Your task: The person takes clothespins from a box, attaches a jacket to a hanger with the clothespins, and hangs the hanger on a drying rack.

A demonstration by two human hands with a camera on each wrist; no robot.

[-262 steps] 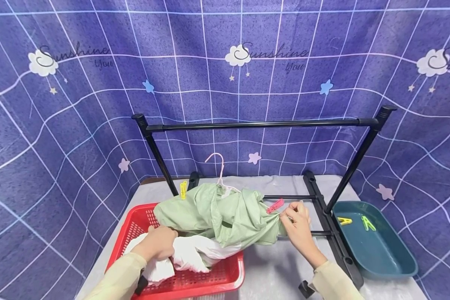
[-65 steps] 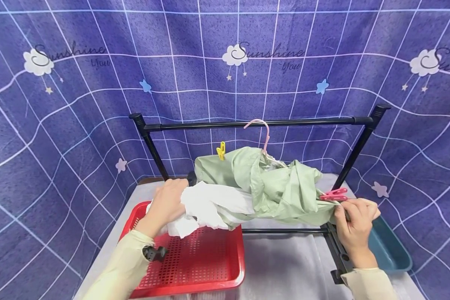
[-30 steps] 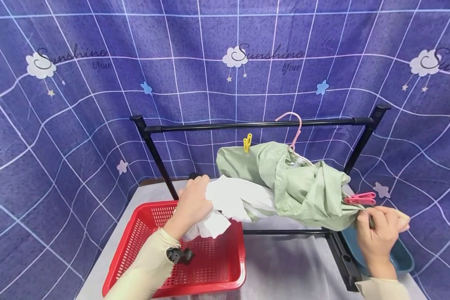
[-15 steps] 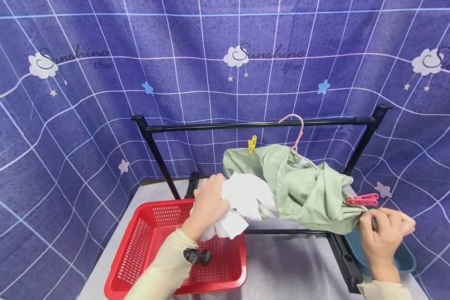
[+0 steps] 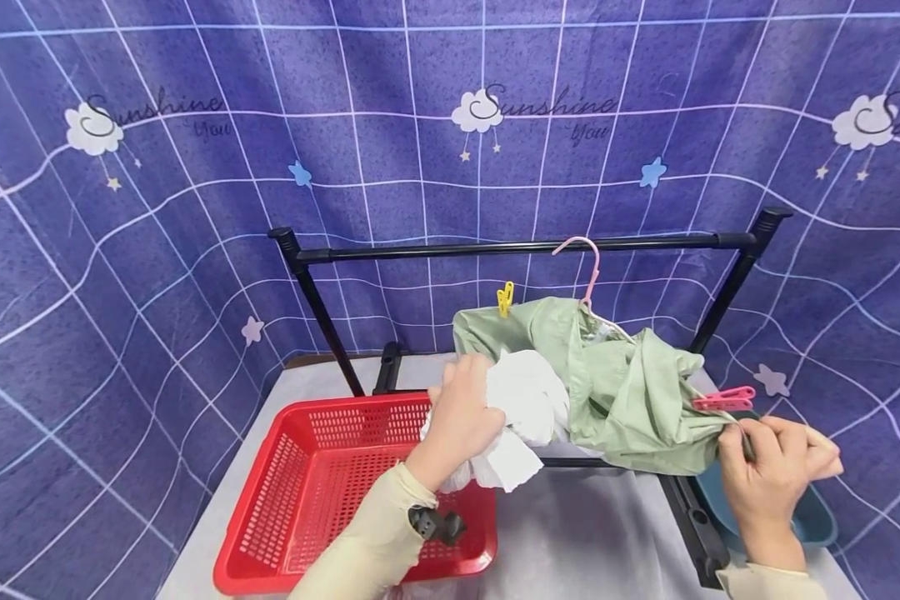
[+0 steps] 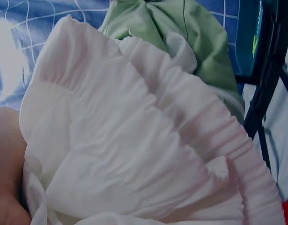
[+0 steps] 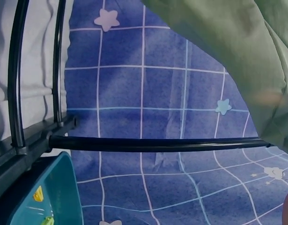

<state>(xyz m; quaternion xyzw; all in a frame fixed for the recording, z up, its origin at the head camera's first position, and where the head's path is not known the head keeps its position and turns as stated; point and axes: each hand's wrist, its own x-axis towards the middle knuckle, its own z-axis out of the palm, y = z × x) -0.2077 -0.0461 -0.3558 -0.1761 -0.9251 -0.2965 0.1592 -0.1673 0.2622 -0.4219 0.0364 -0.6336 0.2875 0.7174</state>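
A green garment (image 5: 607, 383) hangs bunched on a pink hanger (image 5: 591, 275), whose hook overlaps the rack's top bar in the head view. White ruffled cloth (image 5: 525, 392) trails from its left side; in the left wrist view the gathered white cloth (image 6: 115, 136) fills most of the picture. My left hand (image 5: 461, 412) grips this white cloth above the basket's right part. My right hand (image 5: 772, 467) pinches the garment's right end, just below a pink clothespin (image 5: 724, 399). A yellow clothespin (image 5: 505, 298) sits on the garment's upper left edge.
The black clothes rack (image 5: 420, 251) spans the back, its feet on a pale cloth-covered table (image 5: 562, 533). A red perforated basket (image 5: 270, 483) stands front left. On the right is a teal tub (image 7: 71, 187) holding yellow (image 7: 38, 194) and green clothespins (image 7: 48, 220).
Both hands have lifted the garment and white cloth up out of the red basket and carried them right. Lately my left hand has moved further right, and the hanger hook has dipped slightly.
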